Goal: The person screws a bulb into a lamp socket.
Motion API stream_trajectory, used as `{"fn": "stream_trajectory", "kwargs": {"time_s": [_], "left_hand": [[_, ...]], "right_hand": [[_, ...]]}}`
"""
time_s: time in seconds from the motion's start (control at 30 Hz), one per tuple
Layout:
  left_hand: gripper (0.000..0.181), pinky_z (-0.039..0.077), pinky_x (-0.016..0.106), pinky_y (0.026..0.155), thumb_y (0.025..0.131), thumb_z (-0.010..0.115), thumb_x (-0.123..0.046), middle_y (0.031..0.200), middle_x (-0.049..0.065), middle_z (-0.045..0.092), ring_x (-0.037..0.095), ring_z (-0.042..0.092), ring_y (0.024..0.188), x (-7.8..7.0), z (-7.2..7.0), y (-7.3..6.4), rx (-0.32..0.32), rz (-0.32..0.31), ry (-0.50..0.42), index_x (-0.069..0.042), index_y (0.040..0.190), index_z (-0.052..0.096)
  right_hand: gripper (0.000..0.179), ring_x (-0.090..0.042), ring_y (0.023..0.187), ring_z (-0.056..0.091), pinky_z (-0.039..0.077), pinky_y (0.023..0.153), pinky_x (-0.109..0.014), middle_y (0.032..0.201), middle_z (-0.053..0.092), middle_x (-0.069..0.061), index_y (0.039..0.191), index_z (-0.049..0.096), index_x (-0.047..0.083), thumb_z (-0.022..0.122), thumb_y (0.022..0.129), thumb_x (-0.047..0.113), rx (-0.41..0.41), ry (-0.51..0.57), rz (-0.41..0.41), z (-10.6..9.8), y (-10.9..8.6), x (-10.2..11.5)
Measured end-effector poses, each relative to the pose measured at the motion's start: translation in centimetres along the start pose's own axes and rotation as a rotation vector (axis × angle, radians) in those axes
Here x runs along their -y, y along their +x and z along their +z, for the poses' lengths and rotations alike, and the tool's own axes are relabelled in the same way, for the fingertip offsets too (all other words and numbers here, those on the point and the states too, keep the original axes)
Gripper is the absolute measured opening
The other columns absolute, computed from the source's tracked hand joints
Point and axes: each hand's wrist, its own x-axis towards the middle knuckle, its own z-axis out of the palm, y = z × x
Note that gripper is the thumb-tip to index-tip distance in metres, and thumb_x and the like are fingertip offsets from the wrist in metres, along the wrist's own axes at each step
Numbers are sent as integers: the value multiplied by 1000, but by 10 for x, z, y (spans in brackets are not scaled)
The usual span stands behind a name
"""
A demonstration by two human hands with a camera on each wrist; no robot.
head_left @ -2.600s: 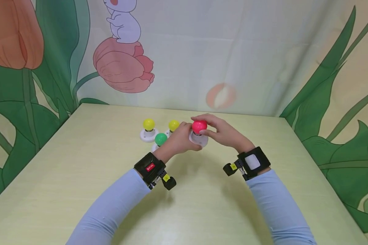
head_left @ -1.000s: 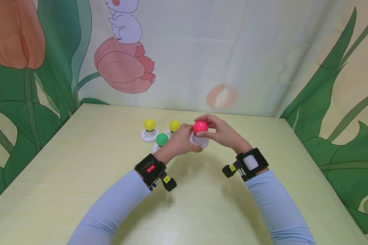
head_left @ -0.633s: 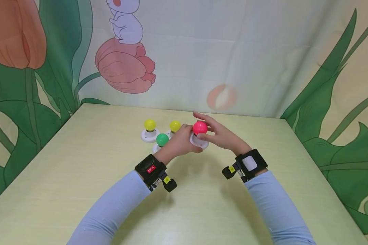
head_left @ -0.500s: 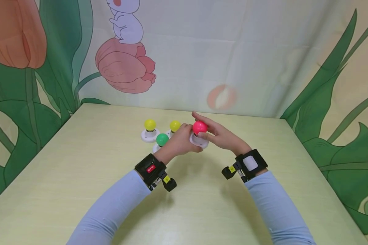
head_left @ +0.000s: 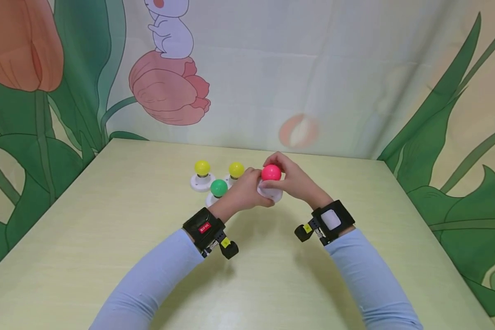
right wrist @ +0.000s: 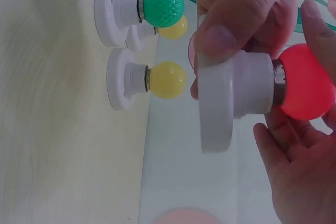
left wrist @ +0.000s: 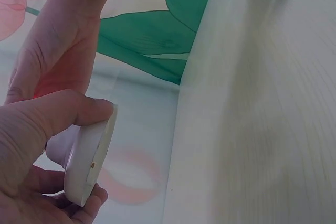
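My left hand (head_left: 247, 190) grips a round white lamp socket (right wrist: 216, 106) by the rim of its base, thumb on one side and fingers on the other. In the left wrist view the flat underside of that base faces the table side, held clear of the tabletop. A red light bulb (head_left: 271, 172) sits in the socket, and a strip of its metal collar (right wrist: 279, 82) shows in the right wrist view. My right hand (head_left: 295, 181) has its thumb and fingers curled round the bulb. Part of the socket is hidden behind the right thumb in the head view.
Left of my hands, on the pale table (head_left: 119, 238), stand a green bulb (head_left: 219, 188) and two yellow bulbs (head_left: 202, 167), each upright in a white socket. My left hand partly covers two of these sockets. A printed curtain (head_left: 247, 91) hangs behind the table.
The right hand's fingers straightened away from the red bulb about half a second ago and are now curled round it again. The left hand has kept its hold on the socket, nearly still.
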Motion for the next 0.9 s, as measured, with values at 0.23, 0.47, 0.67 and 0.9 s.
{"fn": "stream_trajectory", "kwargs": {"time_s": [0.23,0.47,0.67,0.9], "left_hand": [[68,50,32,74,65,80,-27,109,4,46,16,44,97,2,-2,0,-19,-13,-1,-9,120,44],[69,50,33,74,65,80,-28,109,5,45,18,44,97,2,-2,1,-14,-49,15,-8,120,44],[63,51,30,70,64,81,-25,104,4,46,18,43,95,0,0,0,3,-36,-3,-8,115,48],[68,50,32,75,64,81,-26,109,4,46,17,44,98,2,-1,-1,-17,-40,-1,-9,120,45]], "right_hand": [[59,-20,127,29,30,102,-49,144,27,-13,138,27,2,55,87,0,181,142,-129,-10,-9,17],[46,-23,115,44,38,97,-43,128,45,-16,128,41,-1,56,85,-2,139,160,-111,-12,-9,15],[43,-26,101,46,46,83,-45,108,49,-11,111,43,2,69,77,8,16,41,12,-5,-8,20],[57,-20,122,35,33,99,-49,140,32,-9,137,30,6,57,87,5,126,156,-67,-7,-10,15]]}}
